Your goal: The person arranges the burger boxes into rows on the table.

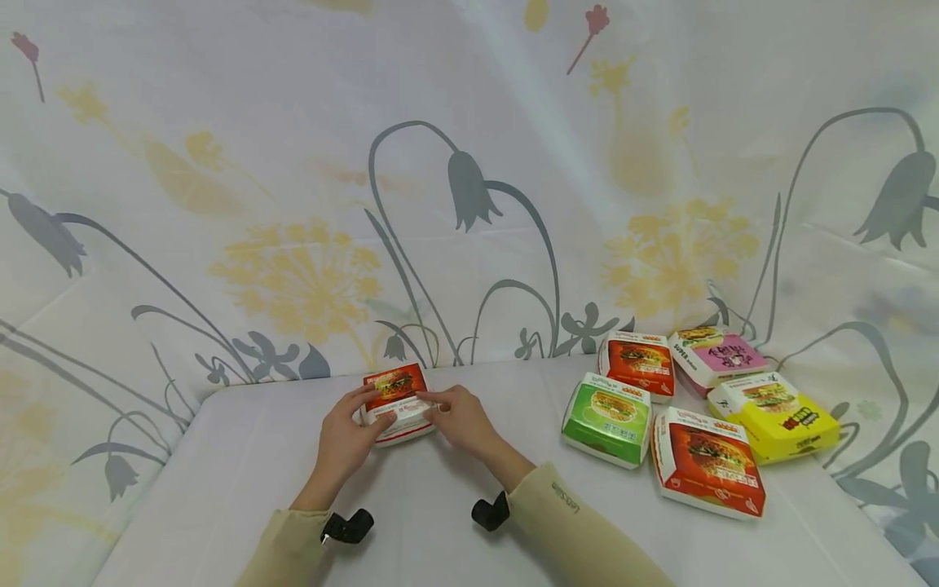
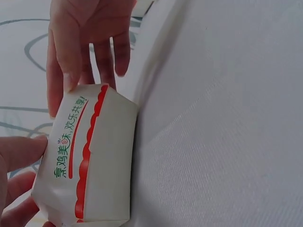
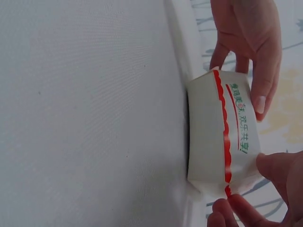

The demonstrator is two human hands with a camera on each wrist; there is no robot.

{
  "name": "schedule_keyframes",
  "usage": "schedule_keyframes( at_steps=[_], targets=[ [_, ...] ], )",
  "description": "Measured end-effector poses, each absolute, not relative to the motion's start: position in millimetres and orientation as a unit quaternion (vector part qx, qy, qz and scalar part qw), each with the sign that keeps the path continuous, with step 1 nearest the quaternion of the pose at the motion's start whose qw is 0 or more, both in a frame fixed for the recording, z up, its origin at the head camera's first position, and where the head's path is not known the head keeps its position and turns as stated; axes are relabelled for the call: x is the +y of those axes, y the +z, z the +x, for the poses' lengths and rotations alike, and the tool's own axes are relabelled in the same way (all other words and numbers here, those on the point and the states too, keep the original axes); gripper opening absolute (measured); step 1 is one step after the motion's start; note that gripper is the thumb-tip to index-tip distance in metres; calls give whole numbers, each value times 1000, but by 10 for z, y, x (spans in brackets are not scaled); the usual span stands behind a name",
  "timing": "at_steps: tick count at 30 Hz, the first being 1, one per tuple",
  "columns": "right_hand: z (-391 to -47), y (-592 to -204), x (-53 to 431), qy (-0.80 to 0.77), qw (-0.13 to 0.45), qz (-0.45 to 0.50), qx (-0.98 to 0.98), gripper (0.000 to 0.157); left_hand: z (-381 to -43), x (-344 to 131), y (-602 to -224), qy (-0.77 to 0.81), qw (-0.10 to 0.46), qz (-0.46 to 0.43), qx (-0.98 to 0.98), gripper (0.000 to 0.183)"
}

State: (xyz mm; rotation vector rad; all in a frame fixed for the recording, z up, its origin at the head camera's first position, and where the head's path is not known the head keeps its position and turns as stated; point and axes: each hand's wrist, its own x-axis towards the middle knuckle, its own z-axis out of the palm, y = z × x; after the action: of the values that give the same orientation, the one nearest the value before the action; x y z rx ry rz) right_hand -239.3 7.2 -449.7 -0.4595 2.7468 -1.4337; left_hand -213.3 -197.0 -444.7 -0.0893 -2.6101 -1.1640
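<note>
A small red-and-white burger box (image 1: pixel 403 410) sits closed on the white table near its back edge, a burger picture on its lid. My left hand (image 1: pixel 346 440) holds its left side, thumb on the lid near the front and fingers farther back. At the other side my right hand (image 1: pixel 468 422) grips the box by the right edge with thumb and fingers. From the left wrist, the box's white front wall (image 2: pixel 110 161) shows a red scalloped band and green lettering. In the right wrist view the right thumb (image 3: pixel 272 165) presses the lid's edge, fingers at the corner below.
Several burger boxes stand to the right: a green one (image 1: pixel 607 420), a large red one (image 1: pixel 707 463), a smaller red one (image 1: pixel 637 365), a pink one (image 1: pixel 719 356) and a yellow one (image 1: pixel 773 416). A flower-patterned curtain (image 1: pixel 455 269) rises behind the table.
</note>
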Motion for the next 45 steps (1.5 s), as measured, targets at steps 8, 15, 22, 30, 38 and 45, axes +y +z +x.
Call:
schedule_keyframes(
  at_steps=[8, 15, 22, 30, 38, 45],
  targets=[
    [-2381, -4483, 125, -468, -8, -144, 872, 33, -2238, -2080, -4526, -429, 132, -68, -891, 41],
    [-2415, -4491, 55, -472, -4, -159, 867, 39, -2281, -2136, -4571, -455, 106, -65, -882, 45],
    [-2401, -4493, -27, -479, 3, -141, 867, 38, -2306, -2128, -4585, -461, 91, -68, -880, 47],
    [-2421, -4502, -16, -487, 6, -139, 862, 37, -2330, -2142, -4618, -477, 86, -71, -872, 55],
    [-2440, -4491, 11, -480, 9, -145, 865, 37, -2326, -2117, -4601, -466, 95, -82, -876, 55],
    [-2436, -4439, 87, -477, 15, -155, 865, 37, -2321, -2108, -4571, -462, 77, -67, -881, 57]
  ],
)
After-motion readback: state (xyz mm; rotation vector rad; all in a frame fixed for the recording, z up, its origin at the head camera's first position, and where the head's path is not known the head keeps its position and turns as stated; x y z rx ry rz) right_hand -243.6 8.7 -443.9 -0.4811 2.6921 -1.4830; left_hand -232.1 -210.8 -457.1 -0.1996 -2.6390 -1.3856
